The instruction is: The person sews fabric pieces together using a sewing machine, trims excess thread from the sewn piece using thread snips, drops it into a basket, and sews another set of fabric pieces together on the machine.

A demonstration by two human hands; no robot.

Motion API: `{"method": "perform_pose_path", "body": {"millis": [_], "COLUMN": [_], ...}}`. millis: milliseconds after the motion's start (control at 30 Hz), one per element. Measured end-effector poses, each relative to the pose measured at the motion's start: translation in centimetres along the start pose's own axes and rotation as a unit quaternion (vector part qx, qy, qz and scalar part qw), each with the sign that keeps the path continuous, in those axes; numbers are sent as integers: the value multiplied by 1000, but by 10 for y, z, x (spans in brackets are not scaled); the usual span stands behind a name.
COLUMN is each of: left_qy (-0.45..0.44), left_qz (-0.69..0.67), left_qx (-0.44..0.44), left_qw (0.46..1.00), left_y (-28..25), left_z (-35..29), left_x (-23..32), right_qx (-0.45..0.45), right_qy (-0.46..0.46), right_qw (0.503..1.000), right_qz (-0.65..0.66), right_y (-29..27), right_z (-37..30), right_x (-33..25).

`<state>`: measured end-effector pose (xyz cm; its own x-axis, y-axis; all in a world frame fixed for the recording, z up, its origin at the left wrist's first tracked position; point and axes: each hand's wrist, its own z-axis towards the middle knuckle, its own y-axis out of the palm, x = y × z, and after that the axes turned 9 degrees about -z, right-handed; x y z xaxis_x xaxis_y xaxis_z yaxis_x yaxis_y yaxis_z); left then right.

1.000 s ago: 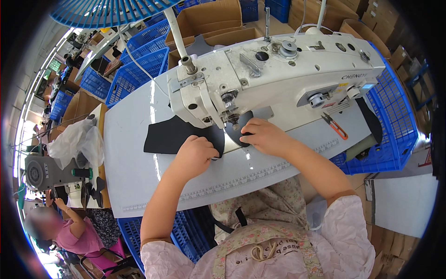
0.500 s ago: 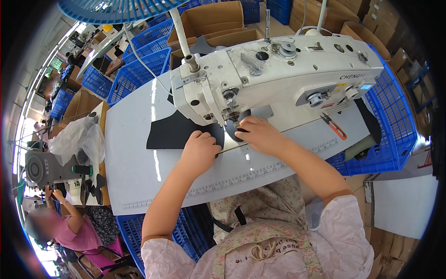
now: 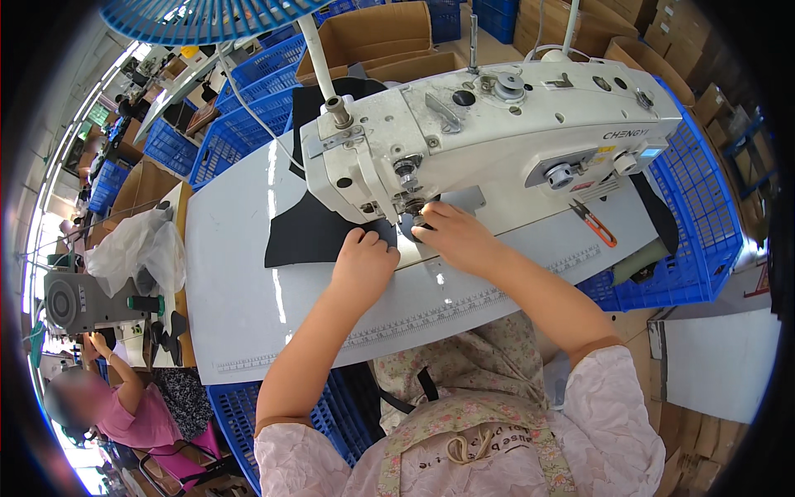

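Note:
The white sewing machine (image 3: 530, 124) stands across the table, its needle and presser foot just beyond my hands. My left hand (image 3: 364, 263) has its fingers curled down on a flat black material piece (image 3: 310, 238), which spreads out to the left of the needle. Close to the presser foot, my right hand (image 3: 454, 236) pinches the edge of black material; its fingertips partly hide the spot. Whether both hands hold one piece or two I cannot tell. More black material (image 3: 302, 108) shows behind the machine head.
Orange-handled thread snips (image 3: 595, 224) lie right of my right hand. A ruler strip (image 3: 414, 321) runs along the front of the white table (image 3: 228, 273). Blue crates (image 3: 700, 207) and cardboard boxes (image 3: 377, 33) surround it. A person in pink (image 3: 137, 406) works at left.
Black material has come up behind the machine head at the far left. My right hand has shifted slightly left, and the black piece by my left hand has moved a little.

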<state>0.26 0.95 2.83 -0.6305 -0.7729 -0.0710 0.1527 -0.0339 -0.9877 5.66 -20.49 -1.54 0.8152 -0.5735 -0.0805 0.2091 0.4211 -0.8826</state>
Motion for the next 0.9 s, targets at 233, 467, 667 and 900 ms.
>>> {"method": "perform_pose_path", "body": {"millis": [233, 467, 667, 900], "left_qy": [7, -3, -6, -6], "left_qz": [26, 51, 63, 57], "left_qx": [11, 24, 33, 17], "left_qw": [1000, 998, 997, 998], "left_y": [7, 9, 14, 17], "left_z": [3, 7, 9, 11], "left_x": [0, 5, 4, 6], "right_qx": [9, 18, 27, -12], "right_qy": [0, 2, 6, 22], "right_qw": [1000, 1000, 999, 1000], "right_qz": [-11, -23, -24, -9], "right_y": [2, 6, 10, 12], "right_z": [3, 4, 4, 6], "right_x": [-2, -3, -4, -8]}}
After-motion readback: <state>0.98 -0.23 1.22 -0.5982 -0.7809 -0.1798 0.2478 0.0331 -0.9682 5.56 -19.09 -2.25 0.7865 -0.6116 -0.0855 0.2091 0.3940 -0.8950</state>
